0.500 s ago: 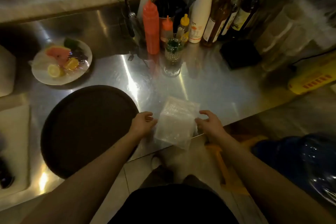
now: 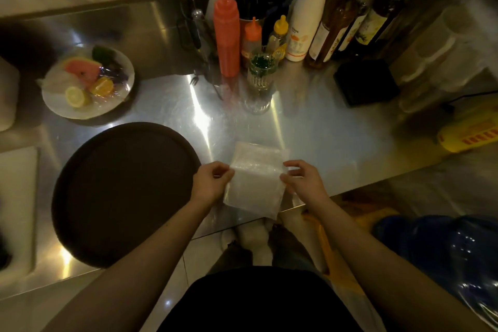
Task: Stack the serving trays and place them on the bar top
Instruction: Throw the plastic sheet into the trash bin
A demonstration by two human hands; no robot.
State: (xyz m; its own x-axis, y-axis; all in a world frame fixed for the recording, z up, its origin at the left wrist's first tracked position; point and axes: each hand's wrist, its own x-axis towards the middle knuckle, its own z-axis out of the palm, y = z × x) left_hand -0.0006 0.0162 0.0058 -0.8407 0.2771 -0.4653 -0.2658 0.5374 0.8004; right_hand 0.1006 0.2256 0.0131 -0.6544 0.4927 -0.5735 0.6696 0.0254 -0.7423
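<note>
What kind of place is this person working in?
Most likely the work side of a bar or restaurant counter: a stainless steel counter, a row of glass bottles and squeeze bottles at the back, a round serving tray, and a plate of cut fruit.

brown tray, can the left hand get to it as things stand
Probably yes. The tray lies bare just beside the left hand, nothing between; but that hand is pinching the plastic packet and must let go first.

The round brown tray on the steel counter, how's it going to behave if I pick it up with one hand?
The tray looks stiff: flat, with a raised rim. Being wide, it would probably tilt if gripped at one edge. It may slide easily on the shiny counter, and it overhangs the near edge, so the rim looks easy to grab.
</note>
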